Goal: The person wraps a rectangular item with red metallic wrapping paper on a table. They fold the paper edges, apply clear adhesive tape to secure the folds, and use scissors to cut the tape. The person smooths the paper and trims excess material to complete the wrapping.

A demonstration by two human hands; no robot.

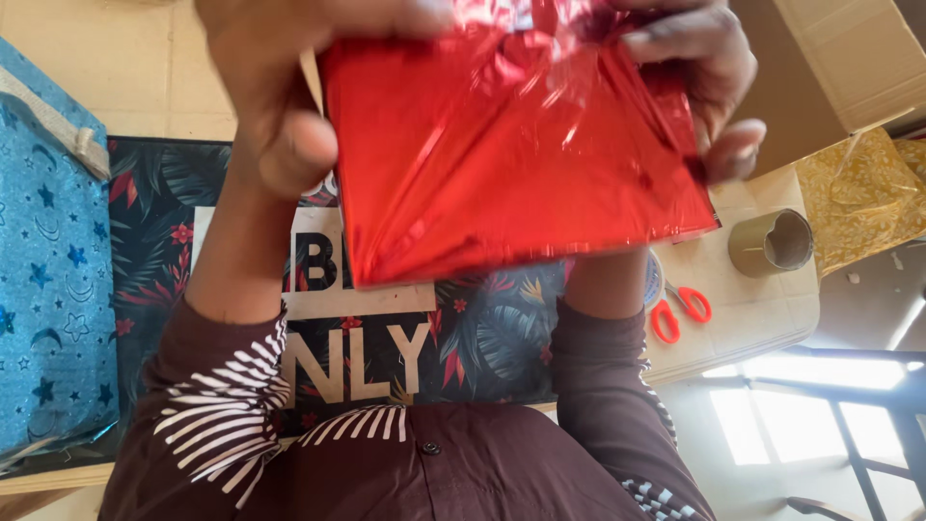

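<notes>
Your left hand [280, 106] is closed on the left edge of a flat parcel wrapped in shiny red foil [502, 164], thumb pressed on the near face and the fingers out of sight behind it. Your right hand [709, 82] grips the upper right corner, fingers curled over the crinkled, gathered foil there, with one fingertip sticking out past the right edge. You hold the parcel up close to the camera, above the table, tilted so its lower edge slopes up to the right. Part of its top runs out of the picture.

Both your forearms come up from the near edge in dark maroon sleeves [241, 405] with white stripes at the cuffs.

Under the parcel lies a dark sheet printed with tropical leaves [492, 338], red flowers and large pale letters, spread flat on the table [762, 318]. To its left lies a sheet of blue glittery wrapping paper with stars and moons [48, 270], with a pale ribbon near its far corner. On the right, just beside the leaf sheet, lie red-handled scissors [680, 311]. A little farther right stands a brown cardboard tube [770, 241], lying with its open end towards you. Beyond it is crumpled golden patterned paper [858, 198], and a cardboard box flap [849, 58] shows at the far right.
</notes>
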